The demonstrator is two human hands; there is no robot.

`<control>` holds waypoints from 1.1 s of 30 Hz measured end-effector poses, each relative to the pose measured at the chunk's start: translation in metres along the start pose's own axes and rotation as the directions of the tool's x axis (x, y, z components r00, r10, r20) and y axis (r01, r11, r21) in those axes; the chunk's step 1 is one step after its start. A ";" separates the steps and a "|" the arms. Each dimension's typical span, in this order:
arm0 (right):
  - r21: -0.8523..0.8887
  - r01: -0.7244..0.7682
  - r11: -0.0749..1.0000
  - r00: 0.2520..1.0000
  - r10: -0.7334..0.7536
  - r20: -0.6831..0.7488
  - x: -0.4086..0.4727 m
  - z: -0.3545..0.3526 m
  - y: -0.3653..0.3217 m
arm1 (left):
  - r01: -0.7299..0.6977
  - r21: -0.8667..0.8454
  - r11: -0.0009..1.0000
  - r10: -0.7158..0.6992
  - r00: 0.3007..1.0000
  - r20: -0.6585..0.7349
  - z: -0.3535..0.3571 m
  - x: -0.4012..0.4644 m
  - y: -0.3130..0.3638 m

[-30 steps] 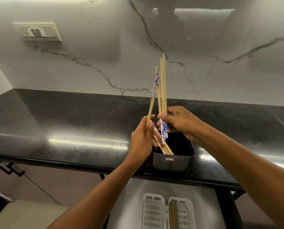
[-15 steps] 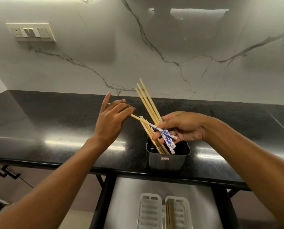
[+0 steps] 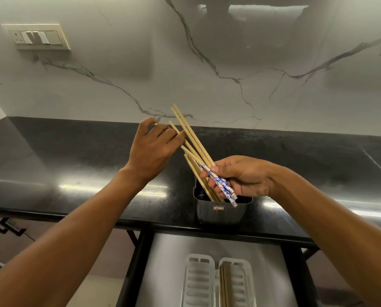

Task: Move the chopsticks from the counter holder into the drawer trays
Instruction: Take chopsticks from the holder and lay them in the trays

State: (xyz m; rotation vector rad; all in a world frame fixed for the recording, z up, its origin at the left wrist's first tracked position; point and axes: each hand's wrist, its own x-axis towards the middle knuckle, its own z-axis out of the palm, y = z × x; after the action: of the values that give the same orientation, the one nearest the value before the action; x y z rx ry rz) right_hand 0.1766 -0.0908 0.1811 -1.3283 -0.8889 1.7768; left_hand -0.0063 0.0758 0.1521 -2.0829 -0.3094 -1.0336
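A home kitchen is shown: a polished black stone counter [image 3: 74,173] is backed by a grey-veined marble-look backsplash [image 3: 229,63], a switch plate [image 3: 38,37] is set in it, and white cutlery trays [image 3: 198,282] are seen in an open drawer [image 3: 167,273].

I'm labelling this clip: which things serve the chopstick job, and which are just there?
Job: bamboo chopsticks with blue-white patterned ends, gripped by right hand; left hand pinching one; dark metal holder; white slotted drawer trays.
Bystanders: cream wall switch plate; black stone counter.
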 end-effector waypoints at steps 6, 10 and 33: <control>0.079 -0.025 0.997 0.999 0.026 -0.024 0.008 0.017 0.015 | -0.014 0.008 1.000 0.013 0.999 0.037 0.002 -0.005 0.011; 0.153 -0.003 0.988 0.997 0.015 -0.077 0.014 0.026 0.024 | -0.028 0.023 0.999 0.026 0.997 0.077 0.002 -0.006 0.011; -0.484 0.169 0.859 0.820 -0.395 -0.415 0.130 0.073 0.088 | 0.784 -0.526 -0.330 -0.385 0.397 0.833 -0.027 -0.025 0.047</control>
State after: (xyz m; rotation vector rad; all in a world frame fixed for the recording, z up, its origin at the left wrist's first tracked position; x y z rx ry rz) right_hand 0.0672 -0.0287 0.0623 -1.7194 -1.1405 0.9437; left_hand -0.0134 0.0270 0.1179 -3.4964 -1.5325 -1.8762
